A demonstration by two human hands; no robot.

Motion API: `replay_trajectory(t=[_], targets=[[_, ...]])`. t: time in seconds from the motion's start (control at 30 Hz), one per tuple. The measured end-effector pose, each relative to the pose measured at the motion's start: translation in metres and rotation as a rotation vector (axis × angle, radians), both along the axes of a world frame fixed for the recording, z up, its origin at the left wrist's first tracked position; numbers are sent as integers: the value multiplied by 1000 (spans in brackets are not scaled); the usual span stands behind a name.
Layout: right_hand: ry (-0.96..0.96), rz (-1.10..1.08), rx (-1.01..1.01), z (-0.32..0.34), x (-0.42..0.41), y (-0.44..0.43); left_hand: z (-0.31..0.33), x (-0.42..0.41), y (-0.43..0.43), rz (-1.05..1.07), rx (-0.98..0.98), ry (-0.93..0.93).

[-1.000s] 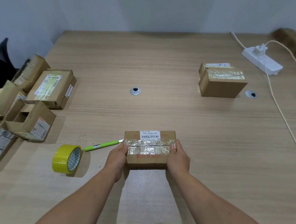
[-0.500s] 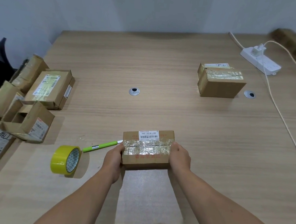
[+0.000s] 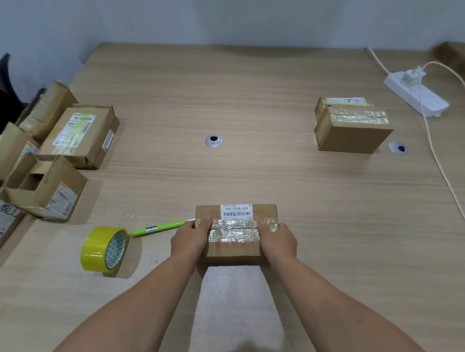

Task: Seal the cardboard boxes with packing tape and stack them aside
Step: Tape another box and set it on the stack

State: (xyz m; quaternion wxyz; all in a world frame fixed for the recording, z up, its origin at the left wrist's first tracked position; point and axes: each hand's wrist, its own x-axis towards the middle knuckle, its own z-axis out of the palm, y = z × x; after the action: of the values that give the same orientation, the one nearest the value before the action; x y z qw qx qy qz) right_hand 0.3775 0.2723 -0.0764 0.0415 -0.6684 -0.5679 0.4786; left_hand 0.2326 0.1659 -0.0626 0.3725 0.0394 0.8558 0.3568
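fingers (image 3: 205, 223) grip the box (image 3: 232, 250) on a seemingly laminate table (image 3: 260, 107), walls (image 3: 241, 12) pale.

The box (image 3: 232, 249) in the middle is brown, with shiny see-through tape (image 3: 234, 230), red letters and a white label (image 3: 235, 210) with black stripes. The tape roll (image 3: 103, 248) is bright yellow, with little triangles inside. The pen-like tool (image 3: 158, 227) is light green. The table (image 3: 260, 107) is pale brown with thin wood lines. The power strip (image 3: 415, 97) is white
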Motion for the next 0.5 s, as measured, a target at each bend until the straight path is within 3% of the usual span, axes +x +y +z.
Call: replay_trajectory(t=[0.33,0.5], targets=[[-191,33,25,11,-17,-13,1,14,21,-83,-187,130],[-196,51,37,10,-17,-14,-2,13,17,-104,-172,148]])
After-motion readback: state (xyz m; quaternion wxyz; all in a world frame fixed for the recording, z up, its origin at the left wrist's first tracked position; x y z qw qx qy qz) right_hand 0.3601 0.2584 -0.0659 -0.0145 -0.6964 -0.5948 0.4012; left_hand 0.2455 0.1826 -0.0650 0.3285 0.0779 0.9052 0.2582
